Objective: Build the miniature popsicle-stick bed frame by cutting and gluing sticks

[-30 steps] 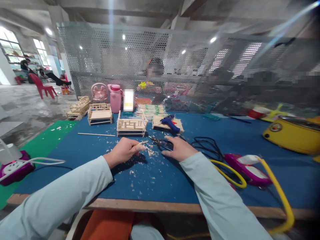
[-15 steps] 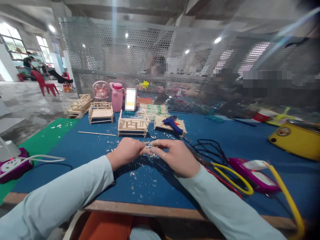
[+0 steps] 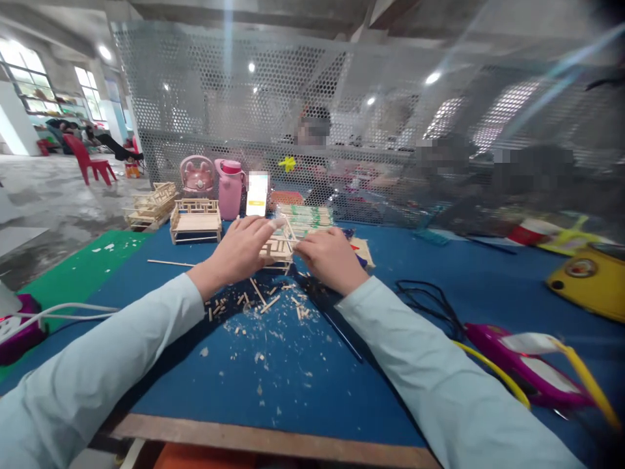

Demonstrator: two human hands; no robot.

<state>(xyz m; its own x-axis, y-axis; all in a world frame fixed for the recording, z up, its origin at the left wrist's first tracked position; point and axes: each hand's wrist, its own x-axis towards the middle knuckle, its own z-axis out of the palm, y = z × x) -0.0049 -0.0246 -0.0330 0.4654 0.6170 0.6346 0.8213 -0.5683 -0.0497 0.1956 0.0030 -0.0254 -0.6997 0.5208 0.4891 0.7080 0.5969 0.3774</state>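
Note:
A small bench-like model of thin wooden sticks (image 3: 279,264) stands on the blue tabletop in front of me, partly covered by my hands. My left hand (image 3: 238,249) is closed over its left side, fingers reaching across the top. At the model's right edge, my right hand (image 3: 331,258) is pinched on the end of a thin wooden stick (image 3: 284,241); the fingertips are partly hidden. Loose stick offcuts (image 3: 265,301) and pale scraps lie below the hands. Behind my right hand, a blue glue gun (image 3: 361,260) shows only in part.
Another stick model (image 3: 196,221) stands back left, near a pink flask (image 3: 230,189) and a lit phone (image 3: 257,194). Bundled sticks (image 3: 307,218) lie behind. Cables and a purple power strip (image 3: 527,365) are at right, with a yellow case (image 3: 590,280). A perforated screen (image 3: 219,117) closes the back.
Both hands have moved forward, from holding a small stick piece above the table to the stick model. The offcuts beneath them now show. The view has shifted slightly.

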